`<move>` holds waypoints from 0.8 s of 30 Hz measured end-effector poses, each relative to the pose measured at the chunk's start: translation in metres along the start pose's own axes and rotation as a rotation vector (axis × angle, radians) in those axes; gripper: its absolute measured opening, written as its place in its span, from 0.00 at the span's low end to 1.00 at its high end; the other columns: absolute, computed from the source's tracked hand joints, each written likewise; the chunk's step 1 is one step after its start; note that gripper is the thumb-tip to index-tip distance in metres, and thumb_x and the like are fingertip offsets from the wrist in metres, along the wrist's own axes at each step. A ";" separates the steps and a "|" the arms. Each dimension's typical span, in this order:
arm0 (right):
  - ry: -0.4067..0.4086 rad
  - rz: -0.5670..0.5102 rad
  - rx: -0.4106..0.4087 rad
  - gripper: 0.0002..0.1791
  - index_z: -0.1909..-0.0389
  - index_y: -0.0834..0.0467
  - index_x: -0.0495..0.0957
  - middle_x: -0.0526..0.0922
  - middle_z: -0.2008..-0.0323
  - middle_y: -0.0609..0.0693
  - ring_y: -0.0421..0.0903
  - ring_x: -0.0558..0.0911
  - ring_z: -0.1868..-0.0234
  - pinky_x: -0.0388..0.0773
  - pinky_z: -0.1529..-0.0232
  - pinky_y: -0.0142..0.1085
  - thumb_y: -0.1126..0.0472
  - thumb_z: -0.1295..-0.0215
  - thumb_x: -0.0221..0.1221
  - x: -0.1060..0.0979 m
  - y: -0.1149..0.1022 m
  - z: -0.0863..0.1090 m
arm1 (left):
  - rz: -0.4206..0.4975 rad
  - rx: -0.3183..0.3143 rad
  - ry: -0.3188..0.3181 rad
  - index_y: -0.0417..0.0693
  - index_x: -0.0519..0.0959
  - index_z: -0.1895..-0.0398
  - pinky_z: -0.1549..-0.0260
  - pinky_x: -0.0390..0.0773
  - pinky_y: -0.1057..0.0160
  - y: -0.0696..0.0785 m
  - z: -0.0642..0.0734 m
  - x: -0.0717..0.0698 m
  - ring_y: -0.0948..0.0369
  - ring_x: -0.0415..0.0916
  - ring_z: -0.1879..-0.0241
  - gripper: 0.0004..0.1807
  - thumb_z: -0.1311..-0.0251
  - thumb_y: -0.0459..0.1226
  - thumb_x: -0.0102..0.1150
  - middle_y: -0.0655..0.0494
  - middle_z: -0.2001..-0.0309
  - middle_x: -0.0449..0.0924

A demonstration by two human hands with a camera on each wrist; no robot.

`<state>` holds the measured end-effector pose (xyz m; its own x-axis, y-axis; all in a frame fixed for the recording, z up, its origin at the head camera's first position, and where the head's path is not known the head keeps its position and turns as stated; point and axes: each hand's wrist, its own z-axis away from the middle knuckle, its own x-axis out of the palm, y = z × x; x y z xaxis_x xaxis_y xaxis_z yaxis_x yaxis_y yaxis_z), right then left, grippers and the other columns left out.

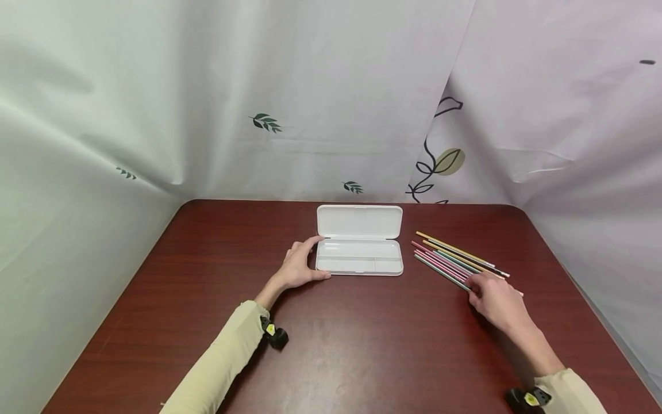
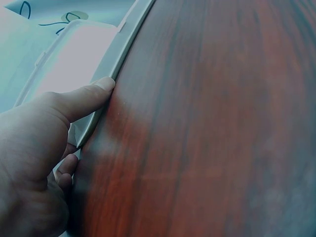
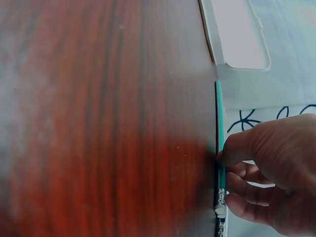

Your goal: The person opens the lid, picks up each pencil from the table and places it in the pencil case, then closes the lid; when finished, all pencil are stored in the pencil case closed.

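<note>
White case (image 1: 357,249) at mid-frame, open on the table (image 1: 362,333), lid (image 1: 359,223) raised along its far edge. Base split three ways: one long compartment behind, a long one front left, a short one front right. No pencil shows in any of them.

Pencils (image 1: 441,265) right of centre, just beside the case but not touching it; a loose bundle of yellow, pink, green and dark shafts slanting toward lower right. Exact count uncertain, some ends covered.

Stage, as judged: early. Case opened and pencils taken in hand; none placed inside, lid not closed.

Left hand (image 1: 297,267) grips the case's left end, thumb at the near edge, forefinger at the far corner. Right hand (image 1: 499,299) curled over the pencils' lower-right ends; right wrist view shows thumb and fingers pinching about a green pencil (image 3: 220,118) with silver ferrule. Cannot tell how many are held.

Pale sleeves (image 1: 219,351) at lower edge. White sheet (image 1: 320,86) with leaf prints fills the upper frame.
</note>
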<state>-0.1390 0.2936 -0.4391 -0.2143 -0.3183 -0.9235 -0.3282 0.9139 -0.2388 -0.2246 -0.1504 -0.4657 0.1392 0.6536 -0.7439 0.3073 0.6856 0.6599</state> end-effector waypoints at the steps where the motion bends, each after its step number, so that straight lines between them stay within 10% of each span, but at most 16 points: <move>1: -0.004 0.000 -0.002 0.09 0.72 0.59 0.80 0.74 0.74 0.49 0.49 0.74 0.75 0.71 0.75 0.49 0.74 0.54 0.66 0.000 0.000 0.000 | 0.000 -0.002 0.000 0.50 0.65 0.27 0.45 0.60 0.46 0.000 0.000 0.000 0.50 0.64 0.45 0.51 0.57 0.46 0.81 0.45 0.49 0.73; 24: 0.025 0.000 -0.062 0.09 0.74 0.59 0.77 0.73 0.75 0.48 0.47 0.70 0.76 0.68 0.76 0.45 0.73 0.56 0.64 -0.002 0.000 -0.004 | -0.003 0.004 0.001 0.49 0.65 0.27 0.44 0.60 0.46 0.000 0.000 0.000 0.50 0.64 0.45 0.51 0.56 0.46 0.81 0.45 0.49 0.73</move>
<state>-0.1422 0.2936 -0.4360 -0.2367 -0.3248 -0.9157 -0.3846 0.8968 -0.2187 -0.2248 -0.1507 -0.4655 0.1367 0.6517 -0.7460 0.3119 0.6865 0.6568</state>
